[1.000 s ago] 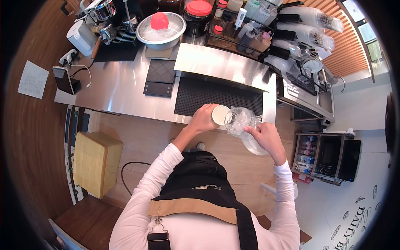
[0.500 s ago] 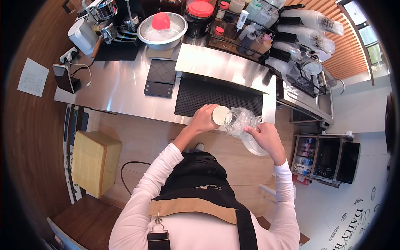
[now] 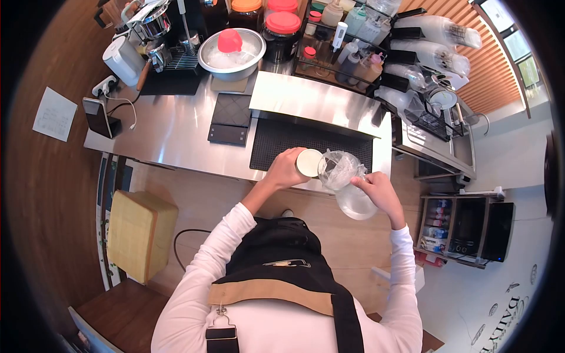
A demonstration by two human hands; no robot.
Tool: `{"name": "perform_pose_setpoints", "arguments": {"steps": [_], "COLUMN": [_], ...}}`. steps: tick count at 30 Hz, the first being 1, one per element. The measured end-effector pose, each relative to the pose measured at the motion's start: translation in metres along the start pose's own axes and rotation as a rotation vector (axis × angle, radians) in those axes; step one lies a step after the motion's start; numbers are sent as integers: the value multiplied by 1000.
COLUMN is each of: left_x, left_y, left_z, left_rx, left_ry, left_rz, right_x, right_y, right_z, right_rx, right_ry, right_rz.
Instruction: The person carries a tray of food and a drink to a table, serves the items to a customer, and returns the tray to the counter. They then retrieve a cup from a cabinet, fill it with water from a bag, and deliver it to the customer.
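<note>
My left hand (image 3: 283,169) is wrapped around a small cup (image 3: 308,163), whose round, creamy white top faces up. My right hand (image 3: 379,195) grips a clear pitcher (image 3: 356,203) by its side, thumb on top. The pitcher is tilted, its mouth right at the cup's rim and its round base toward me. Crumpled clear plastic film (image 3: 342,169) covers the pitcher's upper part. Both hands are over the front edge of the steel counter, by a black perforated drip mat (image 3: 282,138).
A black scale (image 3: 229,119) lies left of the mat. Behind stand a steel bowl (image 3: 210,66) with a red scoop (image 3: 229,40), red-lidded jars (image 3: 282,23) and a rack of squeeze bottles. Stacked clear cups (image 3: 432,54) jut out at right. A yellow box (image 3: 134,235) sits lower left.
The pitcher has turned slightly, showing more of its round base, with its mouth still against the cup. The whole view has shifted a little; both grips are the same.
</note>
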State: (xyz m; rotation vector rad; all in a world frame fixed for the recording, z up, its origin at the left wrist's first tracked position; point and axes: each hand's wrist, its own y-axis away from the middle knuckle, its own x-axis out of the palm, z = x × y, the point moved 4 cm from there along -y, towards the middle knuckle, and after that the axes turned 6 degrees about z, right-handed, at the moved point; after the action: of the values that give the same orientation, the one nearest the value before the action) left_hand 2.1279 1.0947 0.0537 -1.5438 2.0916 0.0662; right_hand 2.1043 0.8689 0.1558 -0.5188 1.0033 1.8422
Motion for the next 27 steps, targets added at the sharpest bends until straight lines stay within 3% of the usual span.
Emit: {"name": "perform_pose_setpoints", "arguments": {"steps": [4, 9, 12, 20, 24, 27], "left_x": [-13, -25, -30, -38, -42, -44], "left_y": [-10, -19, -19, 2, 20, 36], "left_z": [-8, -9, -12, -3, -10, -14], "left_rx": [70, -57, -120, -171, -222, -285], "left_ry": [-49, 25, 28, -50, -74, -83], "left_rz": [-16, -35, -122, -270, -294, -307], "right_x": [0, 8, 22, 50, 44, 33], "right_y": [-12, -40, -59, -93, -94, -86], "right_z": [-16, -43, -63, -80, -80, -78], "right_rx": [-75, -209, -380, -407, -353, -215], "right_ry": [-143, -447, -569, -915, -823, -779], "right_rz": [0, 6, -96, -388, -382, -228]}}
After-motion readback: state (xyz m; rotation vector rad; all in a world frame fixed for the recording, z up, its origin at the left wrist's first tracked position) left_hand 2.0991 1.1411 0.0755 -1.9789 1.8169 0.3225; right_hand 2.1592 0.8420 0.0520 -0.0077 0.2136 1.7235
